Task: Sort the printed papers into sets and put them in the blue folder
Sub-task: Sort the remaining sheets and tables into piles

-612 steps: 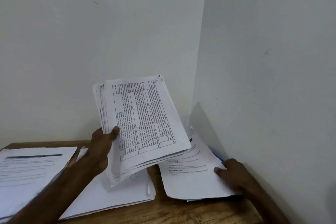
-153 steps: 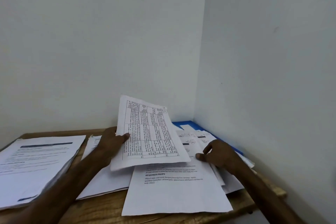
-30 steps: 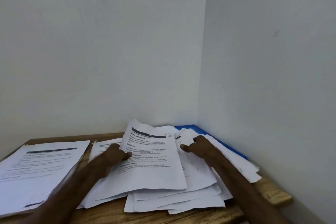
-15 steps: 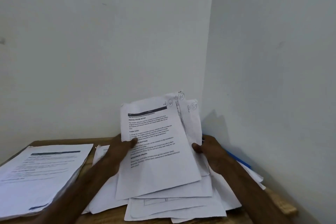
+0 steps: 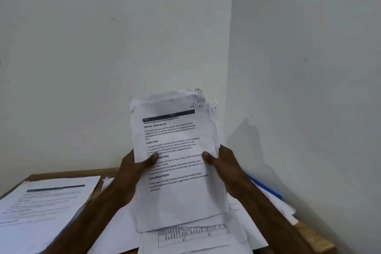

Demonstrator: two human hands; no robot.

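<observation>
A sheaf of printed papers [image 5: 175, 196] stands nearly upright in front of me, its front sheet headed by a dark bar and text. My left hand [image 5: 135, 168] grips its left edge with the thumb on the front sheet. My right hand [image 5: 221, 162] grips the right edge the same way. Under the sheaf lie loose printed sheets [image 5: 191, 237], one showing a table. The blue folder [image 5: 265, 188] shows only as a strip by the right wall, mostly hidden under papers.
A separate stack of printed papers [image 5: 43, 204] lies at the left on the wooden table [image 5: 68, 173]. White walls meet in a corner just behind the table. The table's right end [image 5: 317, 241] lies close to the right wall.
Both hands have gathered the spread sheets and lifted them from the table into an upright sheaf, raised higher than half a second ago. The left stack has not moved.
</observation>
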